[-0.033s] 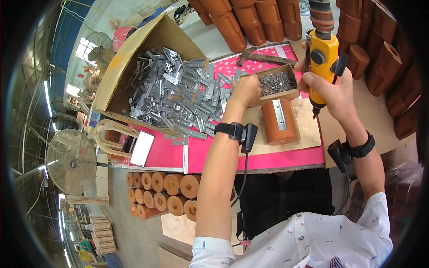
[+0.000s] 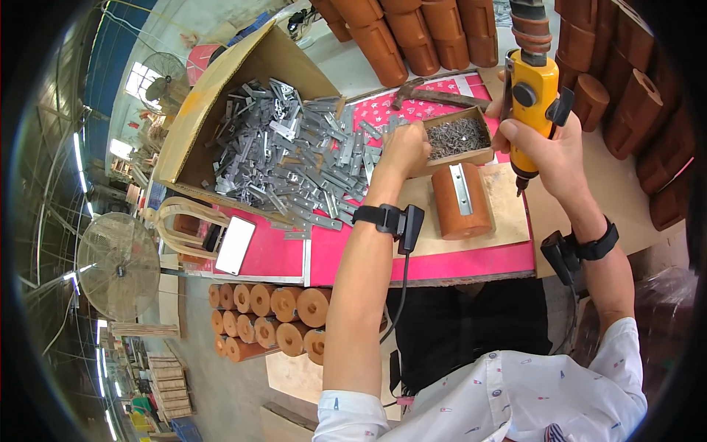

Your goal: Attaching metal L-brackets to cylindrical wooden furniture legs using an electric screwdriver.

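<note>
My right hand [image 2: 549, 151] is wrapped round a yellow power screwdriver [image 2: 532, 103], its tip pointing down just right of a brown wooden cylinder [image 2: 471, 210]. The cylinder lies on a board [image 2: 508, 199], and a grey metal strip [image 2: 461, 189] with holes runs along its top. Beyond it stands a small cardboard box [image 2: 471, 157] full of small screws [image 2: 458, 137]. At the left end of this box is my left hand [image 2: 405, 149], fingers bent and closed; what they hold, if anything, is hidden.
An overturned carton [image 2: 191, 132] spills many metal strips [image 2: 294, 162] over the pink tabletop [image 2: 342, 261]. A hammer [image 2: 434, 96] lies behind the screw box. Brown cylinders [image 2: 409, 40] are stacked at the back and right, others [image 2: 283, 320] below the table. A phone [image 2: 236, 244] rests at left.
</note>
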A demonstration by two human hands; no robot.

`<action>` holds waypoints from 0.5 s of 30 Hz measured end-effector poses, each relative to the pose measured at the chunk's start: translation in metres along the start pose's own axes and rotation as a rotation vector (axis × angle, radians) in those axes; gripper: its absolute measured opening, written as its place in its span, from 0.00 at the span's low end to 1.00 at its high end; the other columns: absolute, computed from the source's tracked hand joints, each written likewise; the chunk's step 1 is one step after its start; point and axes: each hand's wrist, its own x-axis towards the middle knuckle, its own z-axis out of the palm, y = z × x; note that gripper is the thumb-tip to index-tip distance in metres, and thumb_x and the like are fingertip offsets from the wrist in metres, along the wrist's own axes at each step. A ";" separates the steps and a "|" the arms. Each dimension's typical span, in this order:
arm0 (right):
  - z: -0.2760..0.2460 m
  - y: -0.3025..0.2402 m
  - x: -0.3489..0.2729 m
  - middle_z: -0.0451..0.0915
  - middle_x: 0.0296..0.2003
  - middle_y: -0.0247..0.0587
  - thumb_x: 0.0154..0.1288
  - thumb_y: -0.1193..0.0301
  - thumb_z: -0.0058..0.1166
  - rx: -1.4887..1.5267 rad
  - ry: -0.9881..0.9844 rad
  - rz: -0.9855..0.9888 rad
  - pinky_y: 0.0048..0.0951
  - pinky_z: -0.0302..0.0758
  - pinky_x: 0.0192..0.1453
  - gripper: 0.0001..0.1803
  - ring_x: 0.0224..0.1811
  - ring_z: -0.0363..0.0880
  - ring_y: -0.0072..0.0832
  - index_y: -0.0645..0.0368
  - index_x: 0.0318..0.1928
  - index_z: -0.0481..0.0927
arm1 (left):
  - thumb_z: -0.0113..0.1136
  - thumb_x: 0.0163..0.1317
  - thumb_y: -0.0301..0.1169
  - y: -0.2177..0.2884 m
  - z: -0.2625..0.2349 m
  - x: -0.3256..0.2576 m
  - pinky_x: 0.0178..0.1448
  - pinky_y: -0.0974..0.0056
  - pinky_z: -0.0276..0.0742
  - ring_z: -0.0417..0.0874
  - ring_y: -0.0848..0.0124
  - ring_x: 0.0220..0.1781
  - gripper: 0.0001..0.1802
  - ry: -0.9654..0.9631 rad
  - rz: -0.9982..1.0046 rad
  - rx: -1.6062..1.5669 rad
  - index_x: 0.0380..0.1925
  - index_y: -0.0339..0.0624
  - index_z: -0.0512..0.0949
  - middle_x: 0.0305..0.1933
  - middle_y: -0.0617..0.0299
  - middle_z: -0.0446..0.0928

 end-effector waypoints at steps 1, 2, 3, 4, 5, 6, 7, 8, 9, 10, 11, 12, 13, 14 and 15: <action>0.000 -0.001 0.000 0.80 0.35 0.33 0.61 0.75 0.60 0.006 0.010 -0.004 0.20 0.77 0.37 0.12 0.31 0.79 0.17 0.63 0.44 0.76 | 0.59 0.53 0.29 0.000 -0.004 -0.003 0.45 0.57 0.76 0.83 0.54 0.41 0.06 0.086 -0.012 -0.139 0.29 0.38 0.78 0.34 0.48 0.82; -0.002 -0.001 -0.001 0.80 0.35 0.33 0.61 0.75 0.60 0.005 0.012 -0.005 0.20 0.77 0.37 0.12 0.31 0.79 0.17 0.63 0.44 0.76 | 0.59 0.53 0.29 0.005 -0.008 -0.006 0.45 0.57 0.76 0.83 0.54 0.41 0.06 0.086 -0.010 -0.139 0.29 0.38 0.78 0.34 0.48 0.82; -0.005 -0.001 -0.001 0.80 0.34 0.33 0.61 0.74 0.60 -0.014 0.005 -0.006 0.20 0.77 0.37 0.12 0.31 0.78 0.17 0.63 0.44 0.76 | 0.58 0.55 0.28 0.010 -0.013 -0.009 0.46 0.60 0.76 0.83 0.58 0.41 0.07 0.122 -0.059 -0.248 0.31 0.37 0.78 0.34 0.49 0.82; -0.007 -0.001 -0.001 0.80 0.34 0.33 0.61 0.74 0.60 -0.034 -0.001 -0.007 0.20 0.77 0.37 0.12 0.31 0.78 0.17 0.63 0.44 0.76 | 0.58 0.56 0.27 0.015 -0.016 -0.013 0.47 0.63 0.75 0.83 0.62 0.40 0.07 0.158 -0.107 -0.359 0.33 0.36 0.79 0.35 0.51 0.82; -0.005 -0.004 0.000 0.80 0.34 0.33 0.61 0.74 0.60 -0.039 0.003 -0.009 0.20 0.77 0.37 0.12 0.31 0.78 0.17 0.63 0.44 0.76 | 0.58 0.56 0.27 0.011 -0.016 -0.020 0.47 0.63 0.75 0.83 0.62 0.40 0.07 0.158 -0.102 -0.362 0.33 0.36 0.79 0.35 0.51 0.82; -0.001 -0.007 0.000 0.80 0.34 0.33 0.61 0.73 0.61 -0.045 -0.003 -0.004 0.20 0.76 0.37 0.13 0.32 0.78 0.17 0.63 0.44 0.77 | 0.57 0.56 0.26 0.005 -0.014 -0.027 0.47 0.61 0.74 0.82 0.60 0.40 0.09 0.253 -0.014 -0.457 0.37 0.36 0.79 0.35 0.50 0.81; 0.004 -0.011 0.002 0.80 0.34 0.33 0.60 0.72 0.61 -0.053 -0.008 0.001 0.20 0.76 0.37 0.13 0.32 0.78 0.17 0.63 0.44 0.77 | 0.57 0.55 0.24 -0.002 -0.014 -0.035 0.48 0.60 0.73 0.81 0.57 0.39 0.13 0.347 0.074 -0.555 0.41 0.35 0.79 0.36 0.49 0.80; 0.002 -0.005 0.005 0.80 0.33 0.32 0.60 0.70 0.62 -0.128 -0.023 0.020 0.20 0.75 0.37 0.14 0.32 0.77 0.16 0.63 0.43 0.78 | 0.56 0.57 0.24 -0.002 -0.015 -0.044 0.48 0.62 0.74 0.81 0.62 0.39 0.12 0.324 0.070 -0.656 0.42 0.35 0.79 0.37 0.53 0.80; 0.006 -0.005 0.007 0.80 0.32 0.32 0.58 0.69 0.64 -0.098 0.021 0.002 0.21 0.76 0.37 0.14 0.32 0.77 0.16 0.63 0.42 0.78 | 0.55 0.59 0.23 0.003 -0.017 -0.052 0.49 0.64 0.74 0.81 0.67 0.40 0.12 0.293 0.077 -0.764 0.43 0.34 0.79 0.38 0.56 0.80; 0.007 -0.007 0.010 0.80 0.31 0.31 0.57 0.69 0.65 -0.078 0.024 -0.012 0.21 0.76 0.38 0.14 0.33 0.78 0.16 0.63 0.41 0.78 | 0.54 0.63 0.23 0.020 -0.025 -0.063 0.51 0.68 0.74 0.80 0.73 0.44 0.12 0.236 -0.031 -0.982 0.45 0.33 0.79 0.41 0.59 0.81; 0.010 -0.009 0.015 0.80 0.34 0.32 0.56 0.70 0.66 -0.101 -0.002 0.024 0.22 0.76 0.40 0.15 0.35 0.78 0.16 0.63 0.41 0.77 | 0.55 0.63 0.23 0.029 -0.033 -0.075 0.53 0.69 0.73 0.80 0.74 0.47 0.11 0.215 -0.087 -1.022 0.44 0.33 0.79 0.44 0.59 0.81; 0.017 -0.013 0.017 0.80 0.36 0.33 0.56 0.70 0.66 -0.043 -0.008 -0.022 0.23 0.76 0.42 0.17 0.37 0.77 0.17 0.64 0.43 0.76 | 0.57 0.63 0.23 0.031 -0.032 -0.084 0.53 0.69 0.74 0.80 0.74 0.47 0.10 0.205 -0.134 -1.071 0.43 0.32 0.79 0.43 0.59 0.81; 0.018 -0.011 0.019 0.80 0.37 0.33 0.55 0.70 0.66 -0.019 0.022 -0.045 0.24 0.76 0.43 0.18 0.39 0.77 0.18 0.64 0.44 0.76 | 0.59 0.62 0.21 0.044 -0.032 -0.089 0.53 0.70 0.74 0.80 0.74 0.47 0.09 0.222 -0.138 -1.072 0.42 0.32 0.80 0.43 0.60 0.81; 0.021 -0.007 0.024 0.80 0.36 0.34 0.54 0.69 0.66 0.013 0.014 -0.087 0.24 0.76 0.42 0.20 0.38 0.77 0.18 0.65 0.44 0.75 | 0.59 0.62 0.21 0.049 -0.031 -0.095 0.53 0.70 0.74 0.80 0.74 0.47 0.09 0.204 -0.119 -1.087 0.42 0.32 0.80 0.43 0.60 0.81; 0.026 -0.007 0.029 0.80 0.35 0.35 0.53 0.68 0.66 0.003 0.012 -0.094 0.25 0.76 0.41 0.20 0.37 0.78 0.18 0.65 0.44 0.75 | 0.59 0.61 0.20 0.052 -0.030 -0.101 0.52 0.69 0.75 0.81 0.74 0.44 0.09 0.221 -0.118 -1.108 0.42 0.32 0.79 0.42 0.60 0.81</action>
